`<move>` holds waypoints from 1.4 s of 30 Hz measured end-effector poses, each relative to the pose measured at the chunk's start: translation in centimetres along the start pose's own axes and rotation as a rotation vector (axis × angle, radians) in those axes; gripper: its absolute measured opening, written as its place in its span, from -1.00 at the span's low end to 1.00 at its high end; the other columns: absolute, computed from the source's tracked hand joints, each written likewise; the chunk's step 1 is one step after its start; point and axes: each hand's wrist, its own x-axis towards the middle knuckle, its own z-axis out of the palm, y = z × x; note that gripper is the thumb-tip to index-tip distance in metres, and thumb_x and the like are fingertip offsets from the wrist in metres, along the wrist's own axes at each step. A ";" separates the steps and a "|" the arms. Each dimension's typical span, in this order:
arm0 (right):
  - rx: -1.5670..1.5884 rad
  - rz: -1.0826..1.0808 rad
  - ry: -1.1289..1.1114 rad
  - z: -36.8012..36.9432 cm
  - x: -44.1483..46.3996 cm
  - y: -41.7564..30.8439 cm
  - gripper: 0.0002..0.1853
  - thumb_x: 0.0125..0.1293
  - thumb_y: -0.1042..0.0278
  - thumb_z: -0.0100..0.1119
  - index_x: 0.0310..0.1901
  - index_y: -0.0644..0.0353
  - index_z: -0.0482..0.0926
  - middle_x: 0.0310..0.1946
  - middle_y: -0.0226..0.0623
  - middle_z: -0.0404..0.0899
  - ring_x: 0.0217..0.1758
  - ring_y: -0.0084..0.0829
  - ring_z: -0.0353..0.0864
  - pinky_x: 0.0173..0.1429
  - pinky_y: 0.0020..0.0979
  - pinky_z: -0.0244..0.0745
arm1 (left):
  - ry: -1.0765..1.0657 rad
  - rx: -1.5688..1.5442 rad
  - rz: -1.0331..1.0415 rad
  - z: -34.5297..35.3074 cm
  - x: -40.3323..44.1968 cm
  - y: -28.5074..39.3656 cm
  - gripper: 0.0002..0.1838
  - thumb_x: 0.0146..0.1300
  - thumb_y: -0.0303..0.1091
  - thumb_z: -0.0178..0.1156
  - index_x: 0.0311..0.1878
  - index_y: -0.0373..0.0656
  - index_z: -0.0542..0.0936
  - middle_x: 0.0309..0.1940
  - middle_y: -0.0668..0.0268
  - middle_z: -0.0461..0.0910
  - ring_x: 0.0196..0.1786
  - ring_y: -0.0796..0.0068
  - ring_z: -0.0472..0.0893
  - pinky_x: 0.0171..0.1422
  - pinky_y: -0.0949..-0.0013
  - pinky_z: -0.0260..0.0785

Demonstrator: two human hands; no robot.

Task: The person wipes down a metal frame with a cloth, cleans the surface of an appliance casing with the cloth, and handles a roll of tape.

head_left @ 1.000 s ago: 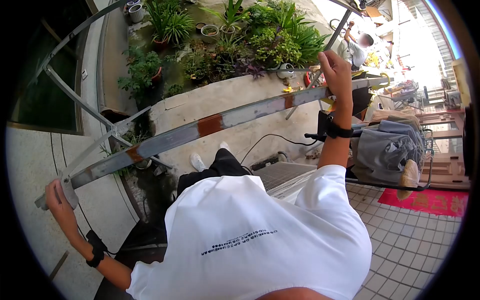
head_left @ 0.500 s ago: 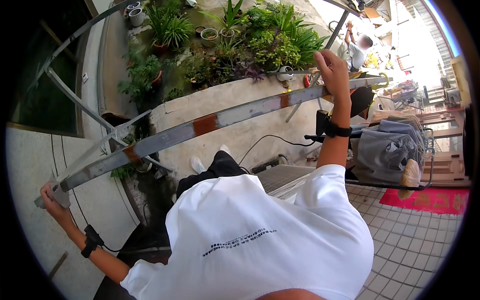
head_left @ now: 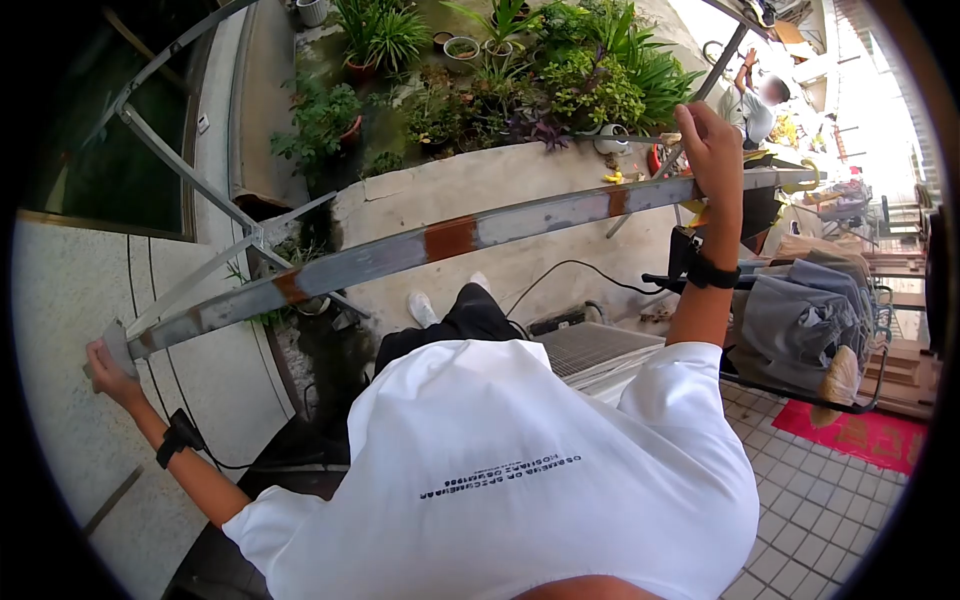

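Note:
A long grey metal bar (head_left: 365, 262) with rust-brown patches crosses in front of me, sloping up to the right. At its left end my left hand (head_left: 110, 372) is closed on a grey sheet (head_left: 118, 347), cloth or abrasive paper, pressed against the bar. Beside the bar's right part, my right hand (head_left: 712, 150) has its fingers curled; what they grip is hidden. Thinner metal struts (head_left: 190, 170) join the bar near its left end and form a frame. Another strut (head_left: 722, 62) slants down behind my right hand.
Potted plants (head_left: 590, 85) grow beyond the bar. Grey cloths (head_left: 800, 320) hang on a rack at the right. A black cable (head_left: 575, 263) lies near my feet, by a grilled metal unit (head_left: 590, 350). Another person (head_left: 757, 108) is at the far upper right.
The whole view has shifted, so the scene sits further right. My left hand with the grey sheet has shifted slightly around the bar's left end. My right hand stays by the bar.

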 end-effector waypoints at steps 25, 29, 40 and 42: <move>0.026 0.060 0.059 0.3 0.2 1.9 -0.67 0.46 0.16 0.17 -0.26 0.33 0.63 -0.62 -0.36 0.52 -0.56 -0.64 0.39 -0.42 -0.49 0.29 | 0.248 -0.052 -0.237 -2.0 2.3 -9.8 -0.47 0.52 0.04 0.04 0.06 -0.34 0.61 -0.05 0.12 0.68 0.03 0.29 0.60 0.22 0.33 0.36; 0.062 0.089 0.058 0.1 0.4 3.0 -0.67 0.46 0.15 0.17 -0.24 0.31 0.65 -0.61 -0.38 0.55 -0.54 -0.65 0.43 -0.40 -0.50 0.31 | 0.186 -0.097 -0.249 -2.4 3.9 -14.8 -0.51 0.51 -0.04 0.05 0.12 -0.35 0.60 -0.01 0.12 0.67 0.07 0.30 0.59 0.25 0.34 0.33; 0.037 0.150 0.050 -0.2 0.3 2.8 -0.64 0.47 0.10 0.16 -0.19 0.31 0.67 -0.52 -0.36 0.58 -0.45 -0.61 0.48 -0.32 -0.50 0.36 | 0.136 0.259 -0.425 -4.4 5.7 -19.2 -0.39 0.48 0.09 -0.06 0.02 -0.38 0.61 -0.01 -0.08 0.66 0.07 -0.08 0.60 0.22 0.12 0.37; 0.024 0.132 0.074 0.0 0.4 3.6 -0.65 0.47 0.11 0.15 -0.19 0.29 0.68 -0.53 -0.34 0.57 -0.44 -0.60 0.48 -0.31 -0.47 0.37 | 0.210 0.552 -0.505 -5.2 6.1 -16.8 -0.33 0.47 0.19 -0.10 -0.06 -0.37 0.62 -0.06 -0.13 0.66 0.03 -0.21 0.61 0.14 -0.02 0.42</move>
